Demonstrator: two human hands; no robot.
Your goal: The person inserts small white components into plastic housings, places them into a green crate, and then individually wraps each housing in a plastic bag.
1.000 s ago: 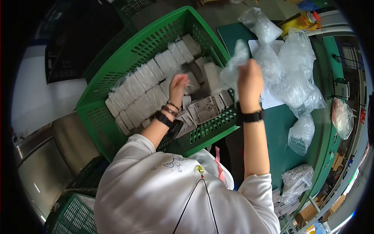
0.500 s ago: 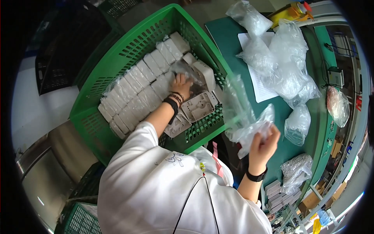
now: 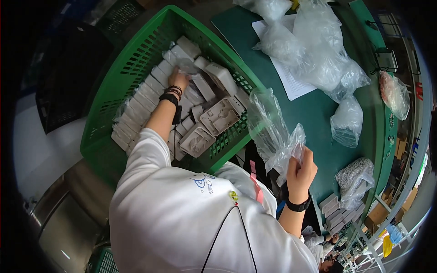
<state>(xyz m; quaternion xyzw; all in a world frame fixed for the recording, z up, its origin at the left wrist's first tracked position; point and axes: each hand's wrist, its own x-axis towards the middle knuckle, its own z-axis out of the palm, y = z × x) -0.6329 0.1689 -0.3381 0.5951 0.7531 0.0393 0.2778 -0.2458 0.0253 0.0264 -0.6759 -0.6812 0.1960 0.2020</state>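
Inside the green basket (image 3: pixel 150 27), my left hand (image 3: pixel 179 79) reaches over wrapped white blocks (image 3: pixel 150 86), its fingers closed on a piece of clear plastic (image 3: pixel 186 66). What lies under that plastic I cannot make out. Bare grey-white plastic housings (image 3: pixel 221 116) lie in the basket's right part, some with their hollow side up. My right hand (image 3: pixel 301 175) pinches a clear plastic bag (image 3: pixel 273 120) by its bunched end. The bag hangs beside the basket's right rim and looks to have nothing in it.
Right of the basket stands a green table (image 3: pixel 314 118) with filled clear bags (image 3: pixel 318 45) on a printed sheet (image 3: pixel 291 84). Nearer are a bag of small grey parts (image 3: pixel 355 179) and stacked grey pieces (image 3: pixel 341 214). A person (image 3: pixel 321 248) shows at the lower right.
My left hand has moved up and left across the blocks, the clear plastic going with it. My right hand still holds the bag, slightly lower. The whole view has shifted.
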